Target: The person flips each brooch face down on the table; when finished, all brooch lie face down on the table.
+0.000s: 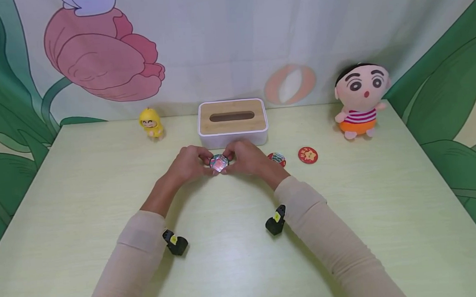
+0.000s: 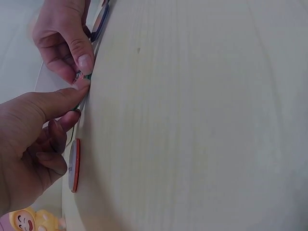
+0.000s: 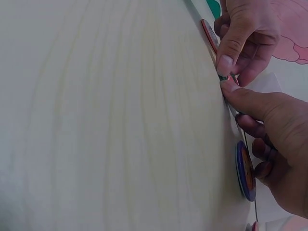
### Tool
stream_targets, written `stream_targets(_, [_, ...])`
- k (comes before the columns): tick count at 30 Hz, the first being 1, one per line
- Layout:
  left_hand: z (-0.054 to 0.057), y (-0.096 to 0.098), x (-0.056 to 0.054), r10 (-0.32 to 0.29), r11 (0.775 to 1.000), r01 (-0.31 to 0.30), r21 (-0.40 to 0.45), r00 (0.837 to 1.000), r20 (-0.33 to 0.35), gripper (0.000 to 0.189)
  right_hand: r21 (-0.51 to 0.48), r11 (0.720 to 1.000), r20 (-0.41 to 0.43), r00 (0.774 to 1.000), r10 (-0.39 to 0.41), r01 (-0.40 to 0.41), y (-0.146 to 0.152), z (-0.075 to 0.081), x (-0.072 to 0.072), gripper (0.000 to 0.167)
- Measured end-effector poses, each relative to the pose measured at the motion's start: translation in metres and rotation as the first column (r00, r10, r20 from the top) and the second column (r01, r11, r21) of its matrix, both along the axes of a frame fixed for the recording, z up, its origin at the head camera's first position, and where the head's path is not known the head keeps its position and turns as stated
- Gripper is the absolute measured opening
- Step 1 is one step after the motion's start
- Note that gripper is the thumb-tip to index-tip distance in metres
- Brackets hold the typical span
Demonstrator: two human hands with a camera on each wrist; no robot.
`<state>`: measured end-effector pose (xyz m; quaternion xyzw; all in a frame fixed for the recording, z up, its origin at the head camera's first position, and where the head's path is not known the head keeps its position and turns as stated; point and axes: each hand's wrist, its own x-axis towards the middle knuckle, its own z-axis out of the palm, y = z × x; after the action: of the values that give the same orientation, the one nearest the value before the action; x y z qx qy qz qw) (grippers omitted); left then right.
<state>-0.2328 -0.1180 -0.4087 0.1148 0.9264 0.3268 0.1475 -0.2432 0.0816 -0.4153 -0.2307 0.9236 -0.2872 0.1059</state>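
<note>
Both hands meet at a small round disc with a shiny, colourful face point(image 1: 219, 163), badge-like, in front of the tissue box. My left hand point(image 1: 190, 164) pinches its left edge between thumb and fingers. On the opposite edge, my right hand point(image 1: 246, 159) pinches it too. The wrist views show the two thumbs close together at the disc, which is mostly covered. A red-rimmed disc point(image 2: 74, 166) lies beside the left hand, hidden in the head view. Beside the right hand is a blue-rimmed disc point(image 3: 246, 171).
A white tissue box with a wooden lid point(image 1: 233, 137) stands just behind the hands. To the right lie a partly covered patterned disc point(image 1: 278, 158) and a red disc point(image 1: 308, 155). A yellow figurine point(image 1: 151, 123) and a plush doll point(image 1: 359, 100) stand at the back.
</note>
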Motion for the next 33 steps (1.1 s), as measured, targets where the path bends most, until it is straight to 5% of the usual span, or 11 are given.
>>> stream_targets(33, [0.0016, -0.0009, 0.0021, -0.017, 0.998, 0.019, 0.06, 0.999, -0.036, 0.034, -0.089, 0.996, 0.035, 0.999, -0.022, 0.025, 0.0008, 0.0004, 0.0025, 0.031])
